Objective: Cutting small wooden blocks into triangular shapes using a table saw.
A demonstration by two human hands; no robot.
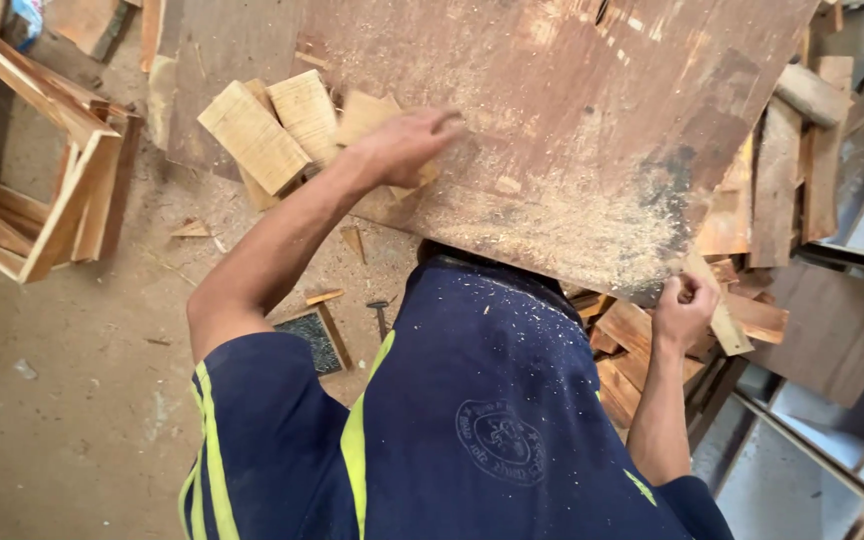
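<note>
My left hand (402, 143) reaches over a pile of small pale wood blocks (272, 125) on the corner of a large brown plywood board (572, 110) dusted with sawdust. Its fingers rest on one flat block (367, 112) at the pile's right edge. My right hand (685, 308) is closed around a thin wood strip (717, 305) at the board's lower right edge, above a heap of offcuts. My dark blue shirt with yellow stripes fills the lower middle of the view.
A wooden frame (47, 170) lies on the dusty floor at left. Wood offcuts and planks (782, 170) are stacked at right. A hammer (380, 315) and a small dark tile (312, 340) lie on the floor below the board.
</note>
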